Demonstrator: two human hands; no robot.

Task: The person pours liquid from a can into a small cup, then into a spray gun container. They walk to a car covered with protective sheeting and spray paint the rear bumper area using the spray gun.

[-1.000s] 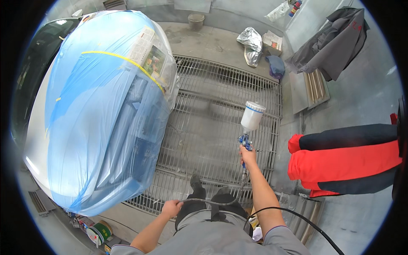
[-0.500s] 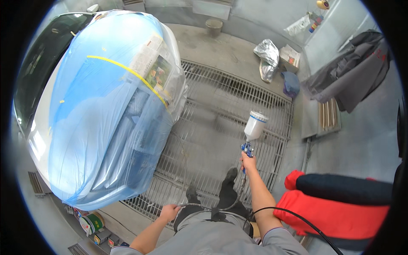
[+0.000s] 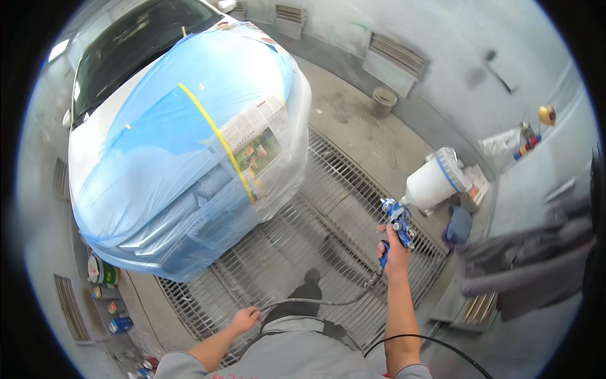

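Observation:
In my right hand [image 3: 395, 254] is a blue spray gun [image 3: 396, 224], its handle wrapped by my fingers. A white paint cup with a blue band [image 3: 435, 182] sits tilted on top of the gun. From the handle's foot an air hose [image 3: 334, 302] sags across to my left hand [image 3: 245, 319], whose fingers are closed on it near my waist. Ahead to the left stands a white car, its front covered in blue plastic sheeting [image 3: 170, 164]. Yellow tape [image 3: 218, 136] runs over the sheeting, beside a strip of newspaper [image 3: 259, 151]. The gun is apart from the car.
Metal floor grating [image 3: 334, 234] lies underfoot. A small bucket [image 3: 384, 101] stands by the far wall. Dark clothing [image 3: 524, 265] hangs at the right, near a blue cloth bundle [image 3: 459, 224]. Cans [image 3: 104, 271] line the left wall. A black hose [image 3: 442, 341] passes by my right forearm.
The view has turned, bringing the far wall more into sight. My right hand has raised the spray gun, and its cup now tilts rightward. My left hand still holds the hose.

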